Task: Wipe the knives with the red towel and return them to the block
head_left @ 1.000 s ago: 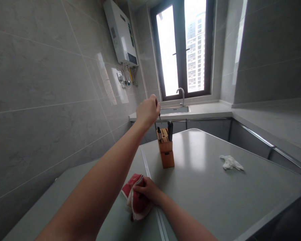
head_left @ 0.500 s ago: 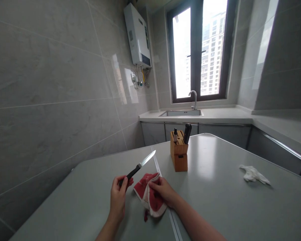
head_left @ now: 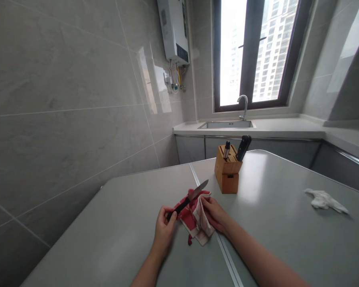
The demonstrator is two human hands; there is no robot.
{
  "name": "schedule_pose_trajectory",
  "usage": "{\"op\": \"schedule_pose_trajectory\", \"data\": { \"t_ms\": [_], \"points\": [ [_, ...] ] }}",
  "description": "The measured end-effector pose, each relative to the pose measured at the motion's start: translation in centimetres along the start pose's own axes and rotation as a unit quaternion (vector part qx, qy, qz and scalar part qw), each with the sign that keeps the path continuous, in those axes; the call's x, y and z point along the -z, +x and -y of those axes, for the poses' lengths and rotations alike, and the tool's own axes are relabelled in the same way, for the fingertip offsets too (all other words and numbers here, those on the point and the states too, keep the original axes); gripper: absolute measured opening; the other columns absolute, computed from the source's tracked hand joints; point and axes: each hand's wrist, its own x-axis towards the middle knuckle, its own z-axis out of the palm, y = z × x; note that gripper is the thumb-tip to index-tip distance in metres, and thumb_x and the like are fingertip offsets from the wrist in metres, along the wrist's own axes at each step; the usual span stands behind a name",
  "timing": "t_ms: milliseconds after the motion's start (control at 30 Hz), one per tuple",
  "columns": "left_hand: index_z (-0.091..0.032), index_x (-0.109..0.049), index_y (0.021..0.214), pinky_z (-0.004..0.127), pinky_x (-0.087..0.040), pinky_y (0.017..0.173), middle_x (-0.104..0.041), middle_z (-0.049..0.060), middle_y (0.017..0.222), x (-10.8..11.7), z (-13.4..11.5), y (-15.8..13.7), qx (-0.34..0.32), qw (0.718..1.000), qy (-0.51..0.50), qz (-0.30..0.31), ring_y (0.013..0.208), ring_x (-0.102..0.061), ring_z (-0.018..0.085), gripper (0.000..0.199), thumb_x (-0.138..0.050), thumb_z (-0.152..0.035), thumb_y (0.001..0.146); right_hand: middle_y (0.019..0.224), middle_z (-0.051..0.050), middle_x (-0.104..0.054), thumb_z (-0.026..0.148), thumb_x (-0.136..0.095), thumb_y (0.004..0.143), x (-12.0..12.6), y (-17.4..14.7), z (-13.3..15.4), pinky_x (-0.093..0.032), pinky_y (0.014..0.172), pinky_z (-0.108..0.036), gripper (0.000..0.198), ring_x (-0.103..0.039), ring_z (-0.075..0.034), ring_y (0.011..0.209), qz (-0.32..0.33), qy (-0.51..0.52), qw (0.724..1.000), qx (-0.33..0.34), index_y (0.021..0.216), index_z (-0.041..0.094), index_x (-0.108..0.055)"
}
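The left hand (head_left: 164, 223) is closed round the black-handled knife (head_left: 188, 199), its blade (head_left: 200, 189) over the red-and-white towel (head_left: 202, 219) pinched by the right hand (head_left: 215, 214), which a slipping fold could expose to a cut.

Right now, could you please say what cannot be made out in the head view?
Head view: right hand, some fingertips hidden by red-and-white cloth.
Head view: anything below the larger black handle, hidden by the brown wooden block.
Head view: top of the white wall box, cut off by upper edge.
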Motion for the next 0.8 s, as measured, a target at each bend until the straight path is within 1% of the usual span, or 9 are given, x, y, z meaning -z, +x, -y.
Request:
{"op": "schedule_pose_trajectory", "data": {
  "t_ms": [100,200,300,400,533,667,733,800],
  "points": [
    [-0.019,-0.055,0.079,0.026,-0.047,0.066,-0.059,-0.001,0.07,-0.1,0.1,-0.1,-0.03,0.996,0.066,0.042,0.067,-0.059,0.017,0.02,-0.059,-0.039,0.077,0.078,-0.004,-0.068,0.034,-0.078,0.062,0.1,0.0,-0.1,-0.048,0.078,-0.035,0.032,-0.065,-0.019,0.074,0.016,-0.011,1.0,-0.006,0.085,0.016,-0.063],
    [-0.02,-0.055,0.08,0.027,-0.046,0.065,-0.06,-0.001,0.07,-0.2,-0.2,-0.1,-0.05,0.991,0.108,0.057,0.066,-0.058,0.017,0.017,-0.056,-0.037,0.077,0.077,-0.004,-0.068,0.028,-0.079,0.06,0.1,-0.2,-0.2,-0.048,0.078,-0.034,0.032,-0.065,-0.018,0.072,0.044,-0.027,0.999,-0.013,0.085,0.014,-0.064],
    [-0.021,-0.055,0.085,0.029,-0.047,0.072,-0.062,0.001,0.079,-0.2,-0.7,-0.2,-0.067,0.988,0.113,0.075,0.075,-0.06,0.019,0.014,-0.053,-0.033,0.08,0.078,-0.004,-0.068,0.025,-0.079,0.06,-0.1,-0.4,-0.3,-0.047,0.079,-0.035,0.03,-0.065,-0.018,0.071,0.05,-0.024,0.998,-0.014,0.084,0.014,-0.064],
    [-0.021,-0.055,0.09,0.029,-0.047,0.076,-0.063,0.002,0.084,-0.3,-1.2,-0.4,-0.078,0.985,0.12,0.101,0.081,-0.061,0.02,0.015,-0.053,-0.031,0.08,0.077,-0.004,-0.068,0.024,-0.078,0.061,-0.3,-0.5,-0.4,-0.047,0.08,-0.035,0.029,-0.064,-0.017,0.07,0.053,-0.014,0.998,-0.014,0.085,0.013,-0.064],
    [-0.022,-0.055,0.096,0.029,-0.046,0.076,-0.064,0.001,0.086,-0.4,-1.4,-0.6,-0.078,0.98,0.126,0.134,0.08,-0.061,0.019,0.02,-0.056,-0.032,0.078,0.075,-0.003,-0.068,0.024,-0.077,0.063,-0.4,-0.4,-0.5,-0.047,0.078,-0.032,0.025,-0.064,-0.016,0.071,0.046,-0.011,0.999,-0.015,0.082,0.014,-0.065],
    [-0.021,-0.055,0.1,0.028,-0.045,0.072,-0.061,0.0,0.079,-0.4,-1.2,-0.5,-0.088,0.976,0.139,0.139,0.074,-0.058,0.019,0.025,-0.057,-0.034,0.079,0.076,-0.003,-0.068,0.026,-0.077,0.064,-0.4,-0.4,-0.5,-0.046,0.079,-0.033,0.026,-0.064,-0.017,0.071,0.04,-0.012,0.999,-0.015,0.083,0.014,-0.065],
    [-0.02,-0.056,0.096,0.027,-0.044,0.069,-0.06,0.0,0.076,-0.3,-0.9,-0.4,-0.089,0.972,0.159,0.148,0.072,-0.057,0.018,0.022,-0.056,-0.035,0.08,0.075,-0.004,-0.068,0.028,-0.077,0.063,-0.4,-0.4,-0.5,-0.047,0.077,-0.033,0.027,-0.064,-0.017,0.071,0.037,-0.017,0.999,-0.012,0.082,0.013,-0.065],
    [-0.019,-0.059,0.087,0.026,-0.042,0.066,-0.061,0.001,0.075,-0.3,-0.7,-0.2,-0.082,0.965,0.184,0.167,0.07,-0.056,0.018,0.02,-0.054,-0.037,0.082,0.075,-0.004,-0.068,0.03,-0.078,0.062,-0.4,-0.3,-0.6,-0.047,0.076,-0.032,0.028,-0.064,-0.017,0.07,0.033,-0.022,0.999,-0.011,0.081,0.013,-0.065]
  ]
}}
